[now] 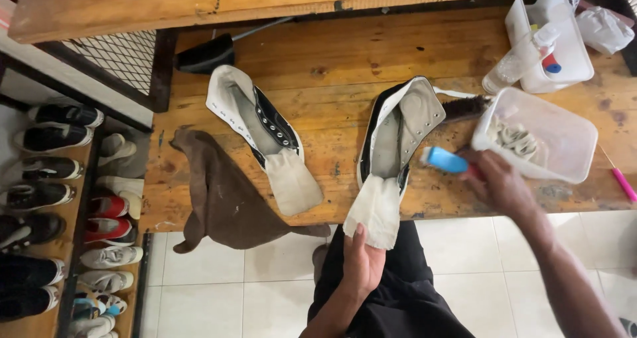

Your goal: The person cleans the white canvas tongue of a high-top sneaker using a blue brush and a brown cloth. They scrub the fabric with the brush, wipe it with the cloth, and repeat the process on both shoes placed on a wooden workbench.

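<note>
Two black-and-white canvas shoes lie opened on a wooden table [345,59], laces out and tongues pulled toward me. My left hand [361,261] pinches the pale tongue of the right shoe [398,145] at the table's front edge. My right hand [499,182] grips a small brush with a blue head [444,160], held just beside that shoe's right side. The left shoe [262,132] lies untouched further left.
A clear plastic tub [557,139] holding white laces sits right of my hand, with a dark bristle brush [464,107] behind it. A brown rag [222,195] hangs over the table edge. White bottles and a container [547,46] stand far right. A shoe rack [66,205] lines the left.
</note>
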